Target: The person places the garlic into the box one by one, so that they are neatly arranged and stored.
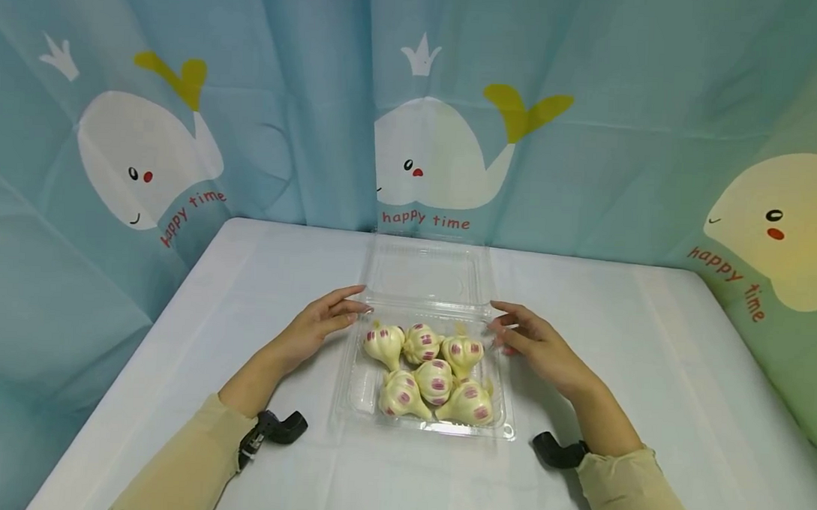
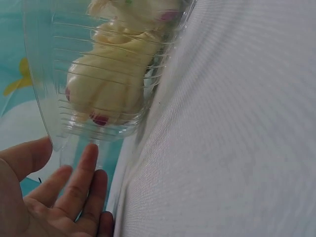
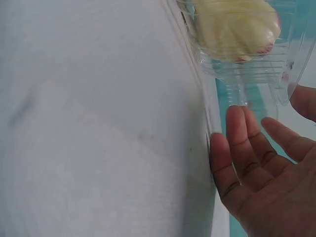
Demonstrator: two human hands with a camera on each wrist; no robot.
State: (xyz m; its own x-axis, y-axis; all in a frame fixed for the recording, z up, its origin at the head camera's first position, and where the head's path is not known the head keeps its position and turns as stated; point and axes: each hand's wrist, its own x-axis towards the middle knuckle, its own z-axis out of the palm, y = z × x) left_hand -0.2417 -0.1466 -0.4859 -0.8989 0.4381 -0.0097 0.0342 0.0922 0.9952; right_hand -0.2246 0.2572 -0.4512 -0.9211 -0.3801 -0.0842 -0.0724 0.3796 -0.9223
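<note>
A clear plastic clamshell box (image 1: 429,428) lies on the table with its lid (image 1: 424,274) folded back toward the curtain. Several pale garlic bulbs (image 1: 434,382) with purple patches fill its tray. My left hand (image 1: 318,323) is at the box's left side near the hinge; in the left wrist view its thumb (image 2: 37,155) reaches the rim's corner, fingers loosely extended. On the opposite side, my right hand (image 1: 537,346) mirrors it, with the thumb (image 3: 303,101) at the rim and the fingers spread below. Through the ribbed walls, a bulb (image 2: 106,84) shows beside the left hand.
A white cloth (image 1: 279,273) covers the table. Behind it hangs a blue curtain (image 1: 318,132) printed with whales, close to the table's back edge. Black wrist-worn devices (image 1: 287,429) stick out from both sleeves, near the tabletop.
</note>
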